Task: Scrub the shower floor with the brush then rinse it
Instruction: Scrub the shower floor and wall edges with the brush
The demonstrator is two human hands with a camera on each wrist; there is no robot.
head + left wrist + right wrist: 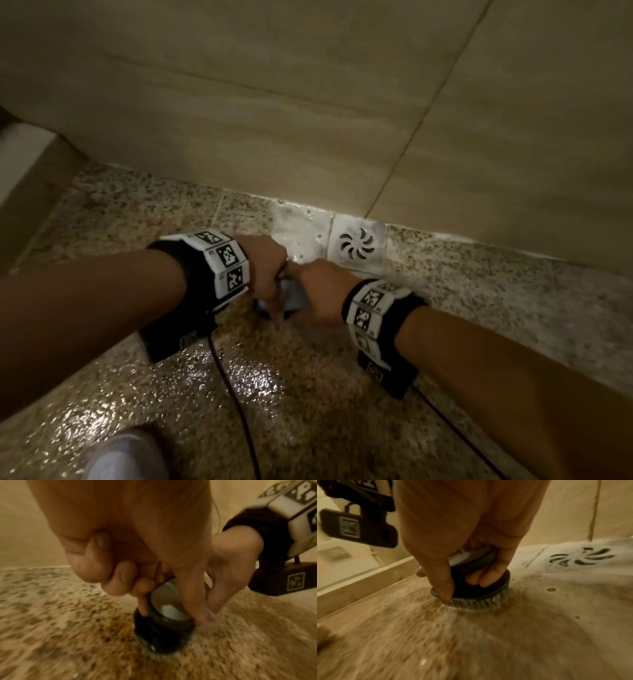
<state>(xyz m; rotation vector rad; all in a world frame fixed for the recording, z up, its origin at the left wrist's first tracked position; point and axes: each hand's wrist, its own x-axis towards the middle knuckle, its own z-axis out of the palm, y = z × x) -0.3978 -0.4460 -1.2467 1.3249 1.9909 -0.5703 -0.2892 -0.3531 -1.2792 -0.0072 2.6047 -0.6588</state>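
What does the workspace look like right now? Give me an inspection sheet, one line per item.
Surface: speckled stone shower floor, wet and glossy near the camera; pale patch beside the drain.
Job's things: round brush, bristles down on the floor, close to the drain.
Clutter: nothing seen.
Hands: left hand and right hand both on the brush; right hand's fingers curl under its top knob, left hand's fingers grip its sides.
Cables: black cables run from both wrist bands across the wet floor.
Surroundings: beige tiled wall behind the drain; a white shoe at the lower edge.
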